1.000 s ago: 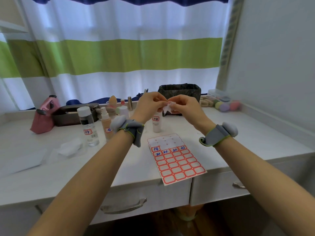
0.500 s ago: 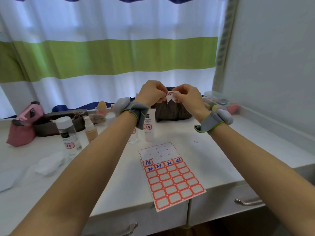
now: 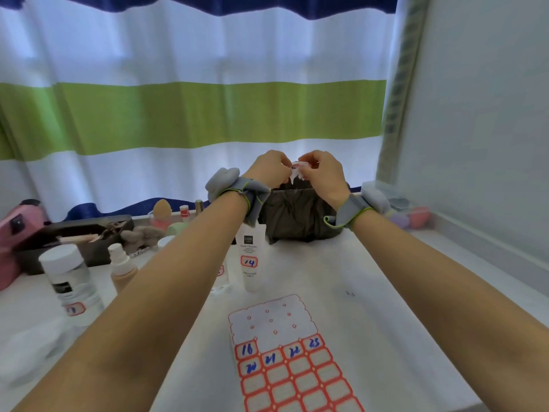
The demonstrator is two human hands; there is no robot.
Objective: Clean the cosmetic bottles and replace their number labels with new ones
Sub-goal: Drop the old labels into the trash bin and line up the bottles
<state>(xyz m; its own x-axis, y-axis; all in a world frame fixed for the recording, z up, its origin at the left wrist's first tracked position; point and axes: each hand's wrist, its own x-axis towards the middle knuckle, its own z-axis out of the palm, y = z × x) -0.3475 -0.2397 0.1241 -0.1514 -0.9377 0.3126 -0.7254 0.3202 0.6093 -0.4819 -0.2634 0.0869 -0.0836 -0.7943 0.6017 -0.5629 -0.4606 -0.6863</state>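
White paper, a small crumpled label scrap (image 3: 297, 169) with a red edge, is being pinched between the left hand (image 3: 269, 169) and the right hand (image 3: 322, 171), both raised above the black bag (image 3: 297, 215). Fingertips of both hands are being kept closed on the scrap; its long axis cannot be told. Grey wrist bands are being worn on both arms. On the white table (image 3: 371, 307) the label sheet (image 3: 288, 358) is lying flat, long axis running away from the person, numbers 18 to 23 written midway. Beyond it, the white tube marked 14 (image 3: 249, 260) is standing upright. To the left, a clear bottle (image 3: 69, 281) with a white cap is standing upright.
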